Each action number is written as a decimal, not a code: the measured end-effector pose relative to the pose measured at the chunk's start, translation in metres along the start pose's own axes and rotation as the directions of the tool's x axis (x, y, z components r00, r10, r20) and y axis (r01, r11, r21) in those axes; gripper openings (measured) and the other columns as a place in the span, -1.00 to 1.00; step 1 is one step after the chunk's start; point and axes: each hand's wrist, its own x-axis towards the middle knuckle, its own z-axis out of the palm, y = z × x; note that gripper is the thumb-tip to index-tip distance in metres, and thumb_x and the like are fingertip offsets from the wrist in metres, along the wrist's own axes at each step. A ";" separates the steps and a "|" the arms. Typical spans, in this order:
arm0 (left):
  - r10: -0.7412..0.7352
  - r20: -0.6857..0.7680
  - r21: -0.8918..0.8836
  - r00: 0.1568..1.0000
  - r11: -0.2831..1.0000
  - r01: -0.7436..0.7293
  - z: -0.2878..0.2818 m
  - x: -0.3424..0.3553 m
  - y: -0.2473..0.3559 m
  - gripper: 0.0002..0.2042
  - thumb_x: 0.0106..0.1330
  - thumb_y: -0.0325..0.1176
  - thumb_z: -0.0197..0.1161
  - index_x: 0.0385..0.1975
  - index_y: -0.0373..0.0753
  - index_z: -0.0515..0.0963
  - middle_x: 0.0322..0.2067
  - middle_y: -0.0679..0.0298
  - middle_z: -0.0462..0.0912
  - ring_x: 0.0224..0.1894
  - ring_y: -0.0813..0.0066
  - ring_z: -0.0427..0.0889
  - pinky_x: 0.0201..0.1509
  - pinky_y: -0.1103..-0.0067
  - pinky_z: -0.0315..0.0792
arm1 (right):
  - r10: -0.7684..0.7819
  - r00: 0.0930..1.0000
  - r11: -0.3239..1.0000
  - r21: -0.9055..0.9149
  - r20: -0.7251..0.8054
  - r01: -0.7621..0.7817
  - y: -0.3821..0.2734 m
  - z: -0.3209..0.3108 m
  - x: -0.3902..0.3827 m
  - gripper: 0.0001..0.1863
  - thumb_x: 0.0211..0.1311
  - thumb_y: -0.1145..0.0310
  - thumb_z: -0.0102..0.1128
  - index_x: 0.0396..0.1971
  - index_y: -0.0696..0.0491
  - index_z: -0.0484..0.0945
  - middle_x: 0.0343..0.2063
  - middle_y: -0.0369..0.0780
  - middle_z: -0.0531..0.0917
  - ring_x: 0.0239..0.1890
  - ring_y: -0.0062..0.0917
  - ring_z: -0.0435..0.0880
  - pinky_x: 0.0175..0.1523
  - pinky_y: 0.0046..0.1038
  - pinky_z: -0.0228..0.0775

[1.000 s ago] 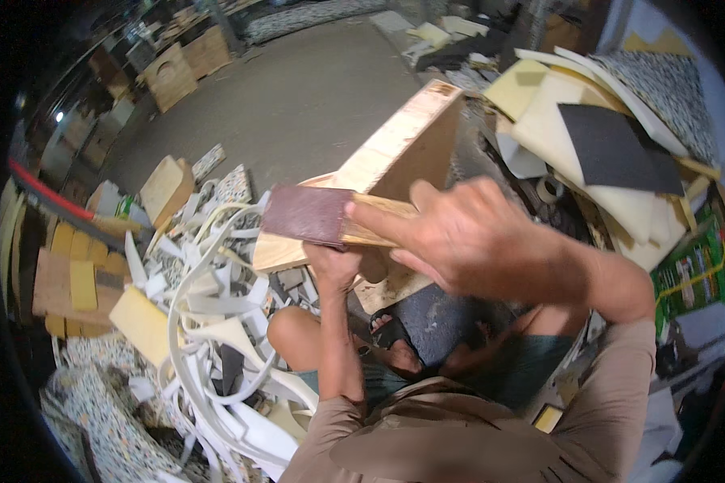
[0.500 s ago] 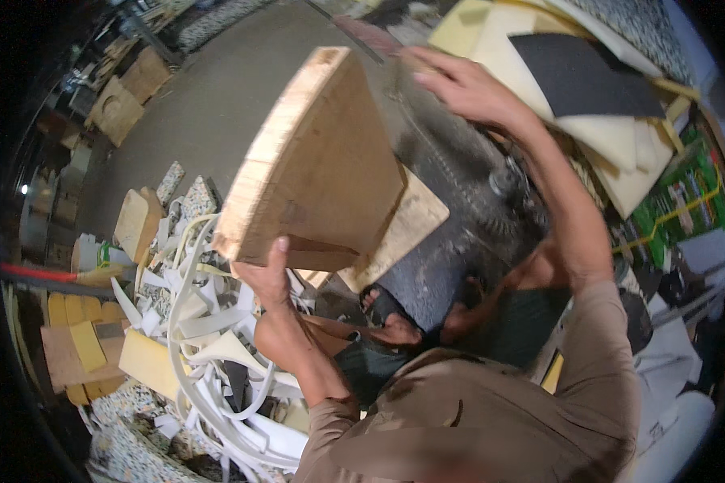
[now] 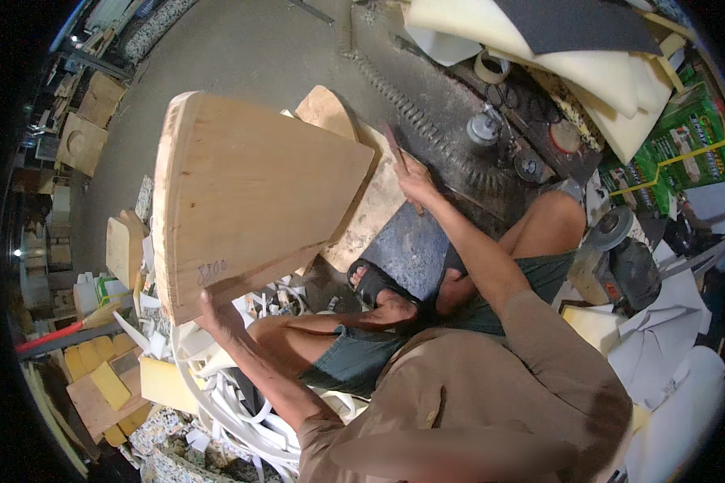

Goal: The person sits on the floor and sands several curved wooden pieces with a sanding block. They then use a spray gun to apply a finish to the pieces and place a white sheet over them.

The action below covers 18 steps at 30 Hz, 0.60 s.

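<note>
Looking down, wide fisheye view, past my brown shirt [image 3: 475,386] & dark green shorts [image 3: 350,362]. Main obj: a big, thick wooden panel [image 3: 258,181], left of ctr, tilted w/ its broad face up twd me. It tapers from a tall pale edge at far left to a narrower end near frame ctr; small handwritten mark in its lower left.

My L hand [image 3: 220,316], lower left of ctr, grips the panel by its bottom corner: thumb up against the face, fingers hidden underneath. My R hand [image 3: 416,181], just right of ctr, is closed round the wooden handle of a thin reddish-brown hand tool [image 3: 394,146], seen nearly edge-on. Tool is apart from the panel, just right of its narrow end.

Behind & below that end, a flat wood sheet [image 3: 370,209]; can't tell if the panel touches it. Lower ctr: my feet in black sandals [image 3: 383,290], w/ a worn blue-grey surface [image 3: 411,249] btwn them.

Upper ctr to right: coiled hose [image 3: 415,121] on the floor, metal cup [image 3: 484,127], tape roll [image 3: 491,68]. Upper right: cream foam sheets [image 3: 524,48] w/ a dark grey sheet [image 3: 584,24] on top. Right edge: green packages [image 3: 685,145]; below them, a grinder-like machine [image 3: 620,249]. Lower left: a heap of curly white foam strips [image 3: 250,419], partly behind my L forearm.
</note>
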 end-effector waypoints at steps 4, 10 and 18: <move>-0.202 0.027 0.106 0.979 0.974 0.198 -0.042 0.046 -0.016 -0.43 0.37 -0.15 0.24 0.27 -0.31 0.27 0.20 0.04 0.42 0.12 0.20 0.55 0.23 0.25 0.45 | -0.090 0.996 0.996 -0.024 -0.025 0.090 -0.010 0.034 -0.007 -0.35 0.36 0.09 0.00 0.38 0.06 0.22 0.10 0.10 0.55 0.17 -0.04 0.52 0.28 -0.24 0.31; -0.568 -0.142 -0.167 0.811 0.821 0.546 -0.044 0.129 -0.108 -0.45 0.43 0.06 0.10 0.30 -0.12 0.34 0.23 0.20 0.48 0.24 0.13 0.47 0.32 0.12 0.37 | 0.042 0.998 0.994 -0.095 -0.048 -0.047 -0.007 0.017 -0.047 -0.34 0.30 0.11 0.12 0.32 0.12 0.30 0.06 0.16 0.56 0.12 0.06 0.54 0.23 -0.17 0.37; -0.554 -0.234 -0.150 0.799 0.833 0.533 -0.080 0.160 -0.164 -0.43 0.54 0.07 -0.19 0.36 -0.19 0.23 0.31 0.12 0.38 0.31 0.11 0.39 0.34 0.15 0.37 | 0.334 0.942 0.829 0.476 -0.004 -0.292 0.000 0.040 -0.039 -0.52 0.39 -0.06 0.09 -0.13 0.13 0.41 -0.41 -0.24 0.53 -0.71 -0.69 0.39 -0.68 -0.55 0.26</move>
